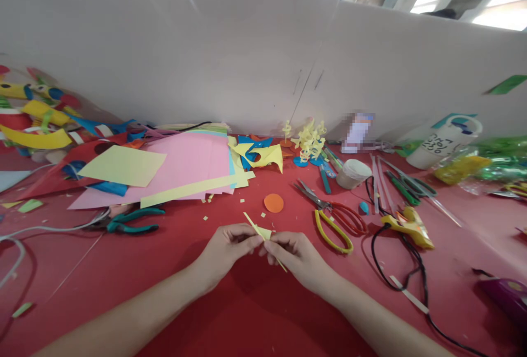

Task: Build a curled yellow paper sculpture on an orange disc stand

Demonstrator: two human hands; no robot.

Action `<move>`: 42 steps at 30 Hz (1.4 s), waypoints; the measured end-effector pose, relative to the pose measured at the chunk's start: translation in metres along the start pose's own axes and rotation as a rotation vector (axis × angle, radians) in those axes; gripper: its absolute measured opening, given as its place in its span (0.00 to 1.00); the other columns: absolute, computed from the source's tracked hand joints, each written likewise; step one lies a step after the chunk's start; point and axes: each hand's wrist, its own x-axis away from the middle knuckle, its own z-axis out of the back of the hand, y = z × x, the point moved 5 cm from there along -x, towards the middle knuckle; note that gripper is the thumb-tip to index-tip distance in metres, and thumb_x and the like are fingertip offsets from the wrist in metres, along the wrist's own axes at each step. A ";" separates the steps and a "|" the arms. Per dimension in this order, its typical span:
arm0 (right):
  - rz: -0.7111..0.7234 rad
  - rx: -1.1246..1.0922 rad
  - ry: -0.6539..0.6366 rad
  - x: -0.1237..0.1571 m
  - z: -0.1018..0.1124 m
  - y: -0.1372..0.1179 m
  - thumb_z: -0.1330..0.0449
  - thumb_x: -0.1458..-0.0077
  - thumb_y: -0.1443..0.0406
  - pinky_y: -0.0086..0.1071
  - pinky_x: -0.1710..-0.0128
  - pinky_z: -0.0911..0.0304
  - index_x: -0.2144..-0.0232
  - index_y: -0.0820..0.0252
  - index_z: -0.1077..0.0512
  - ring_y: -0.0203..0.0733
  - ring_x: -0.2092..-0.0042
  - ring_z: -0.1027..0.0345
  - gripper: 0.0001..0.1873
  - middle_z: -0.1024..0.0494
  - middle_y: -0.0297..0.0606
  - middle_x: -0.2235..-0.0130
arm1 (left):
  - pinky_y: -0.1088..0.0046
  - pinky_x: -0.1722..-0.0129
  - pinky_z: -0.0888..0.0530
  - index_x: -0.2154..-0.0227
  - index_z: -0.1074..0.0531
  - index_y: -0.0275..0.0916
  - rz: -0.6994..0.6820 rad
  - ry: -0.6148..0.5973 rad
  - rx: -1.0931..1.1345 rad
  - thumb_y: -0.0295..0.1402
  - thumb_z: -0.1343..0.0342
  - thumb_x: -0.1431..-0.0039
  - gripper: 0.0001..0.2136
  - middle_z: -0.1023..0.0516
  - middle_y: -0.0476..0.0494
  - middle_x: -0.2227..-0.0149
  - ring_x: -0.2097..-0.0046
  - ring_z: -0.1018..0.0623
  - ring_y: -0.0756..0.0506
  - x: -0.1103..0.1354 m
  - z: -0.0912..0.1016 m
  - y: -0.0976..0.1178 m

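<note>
Yellow paper strip [260, 231] pinched by left hand [230, 247] and right hand [295, 257] | bottle [442, 143] writing illegible

Scissors [325, 206] right of paper strip [258, 230], pliers [132, 221] left

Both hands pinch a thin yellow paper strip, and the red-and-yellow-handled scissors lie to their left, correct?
Not quite. The left hand and right hand do pinch the thin yellow paper strip, but the head view shows the scissors lying to their right, not their left.
</note>
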 end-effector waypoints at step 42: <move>-0.009 0.192 0.011 0.000 0.028 -0.015 0.45 0.49 0.53 0.29 0.70 0.38 0.69 0.62 0.25 0.38 0.71 0.31 0.19 0.22 0.38 0.72 | 0.76 0.70 0.34 0.77 0.23 0.38 0.095 0.165 0.093 0.34 0.39 0.55 0.05 0.25 0.49 0.77 0.73 0.31 0.51 -0.002 0.009 -0.006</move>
